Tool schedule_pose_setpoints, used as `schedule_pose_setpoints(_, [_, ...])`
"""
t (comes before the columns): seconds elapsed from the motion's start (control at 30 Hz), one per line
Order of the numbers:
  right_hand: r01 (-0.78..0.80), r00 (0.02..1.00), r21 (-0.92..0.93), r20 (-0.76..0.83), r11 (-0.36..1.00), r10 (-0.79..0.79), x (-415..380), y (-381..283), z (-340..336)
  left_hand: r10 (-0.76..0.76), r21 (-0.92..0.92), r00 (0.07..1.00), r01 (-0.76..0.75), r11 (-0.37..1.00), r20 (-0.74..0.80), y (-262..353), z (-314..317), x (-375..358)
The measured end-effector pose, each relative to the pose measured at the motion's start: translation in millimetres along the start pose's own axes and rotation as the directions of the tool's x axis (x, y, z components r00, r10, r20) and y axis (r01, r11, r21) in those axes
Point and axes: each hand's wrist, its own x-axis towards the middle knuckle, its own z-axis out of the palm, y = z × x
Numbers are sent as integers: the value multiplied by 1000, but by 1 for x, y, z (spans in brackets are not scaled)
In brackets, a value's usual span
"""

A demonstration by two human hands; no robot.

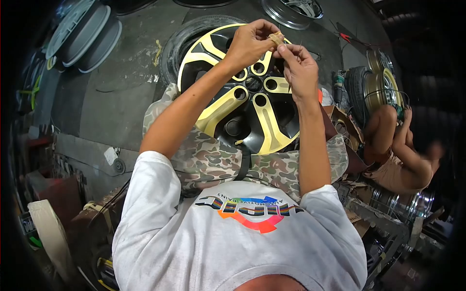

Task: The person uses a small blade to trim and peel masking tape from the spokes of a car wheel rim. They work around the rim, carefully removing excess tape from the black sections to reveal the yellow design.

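A car wheel rim (264, 119) lies in front of me, black with yellowish masking on its spokes and outer lip. Above its far side, a small crumpled piece of masking tape (276, 39) sits between my two hands. My left hand (250, 43) is closed, its thumb and fingers pinching the tape. My right hand (301, 70) meets it from the right, thumb and index finger pressed at the tape's lower end. A black tire (170, 51) lies under the rim.
Grey rims (85, 36) stand at the upper left, and another rim (293, 12) lies at the far side. To the right, a co-worker (398, 155) crouches beside a gold rim (378, 89) and tire. Red-handled pliers (345, 37) and a tape scrap (158, 52) lie on the floor.
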Motion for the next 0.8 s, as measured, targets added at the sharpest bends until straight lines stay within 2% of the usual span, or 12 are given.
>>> schedule_pose_setpoints(0.1, [269,943,-167,-155,949,-294,9,1,7,-107,-45,994,108,993,19,11,6,-9])
schedule_pose_setpoints(0.13, [270,942,-168,-157,948,-296,7,-1,4,-115,-75,991,120,990,64,17,9,-11])
schedule_pose_setpoints(0.2, [214,912,-592,-164,777,-376,1,-9,-1,-126,-106,986,138,985,112,19,8,-12])
schedule_pose_setpoints(0.23, [214,892,-672,-161,709,-422,0,-8,-2,-120,-7,980,123,992,160,18,3,-11])
schedule_pose_setpoints(0.27, [210,893,-670,-165,712,-419,-4,-11,-2,-120,91,970,103,991,210,17,-3,-11])
schedule_pose_setpoints(0.3, [176,912,-719,-139,673,-387,-8,-16,-1,-130,32,970,126,991,207,15,-8,-9])
schedule_pose_setpoints(0.33, [147,929,-764,-113,629,-353,-9,-20,-2,-137,138,982,119,983,130,16,-12,-7])
schedule_pose_setpoints(0.4, [202,924,-788,-44,582,-381,-13,-21,-20,-71,99,997,68,993,27,7,-35,5])
schedule_pose_setpoints(0.53, [64,953,-854,-102,516,-286,-28,-21,-78,17,427,996,23,904,-90,1,-79,11])
schedule_pose_setpoints(0.6, [37,943,-860,-138,509,-302,-36,-13,-124,-14,731,993,95,675,-115,0,-84,11])
schedule_pose_setpoints(0.63, [-36,951,-917,-153,396,-268,-40,-14,-151,-164,784,975,217,582,-148,5,-82,12])
schedule_pose_setpoints(0.8, [-176,930,-931,-264,320,-257,-79,-10,-217,-75,893,996,-11,450,50,-74,-107,21])
